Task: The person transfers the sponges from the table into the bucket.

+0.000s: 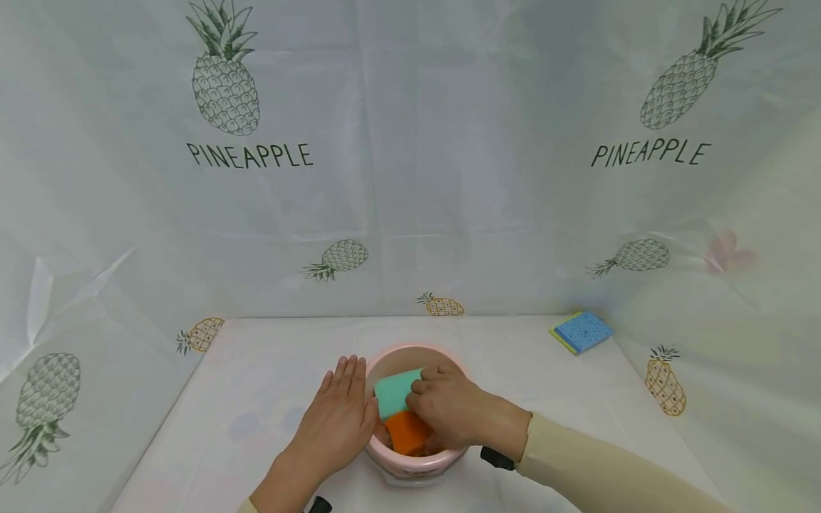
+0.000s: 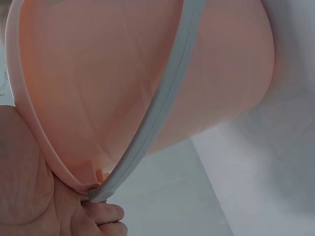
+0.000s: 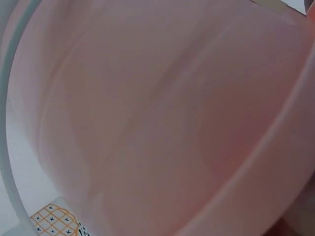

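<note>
A pink bucket (image 1: 417, 467) with a grey handle (image 2: 170, 88) stands at the front middle of the table. My left hand (image 1: 340, 417) lies against the bucket's left rim with its fingers straight; in the left wrist view it touches the rim by the handle's joint. Over the bucket's mouth, my right hand (image 1: 452, 406) has its fingers curled on the right end of a mint-green sponge-like block (image 1: 393, 393). An orange sponge-like block (image 1: 408, 432) sits just below the green one, inside the rim. The right wrist view shows mostly the bucket's pink wall (image 3: 162, 108).
A blue sponge (image 1: 584, 333) with a yellow-green layer lies at the table's back right corner. The table has a white cover (image 1: 308, 342). Behind it hangs a pale sheet (image 1: 442, 178) printed with pineapples.
</note>
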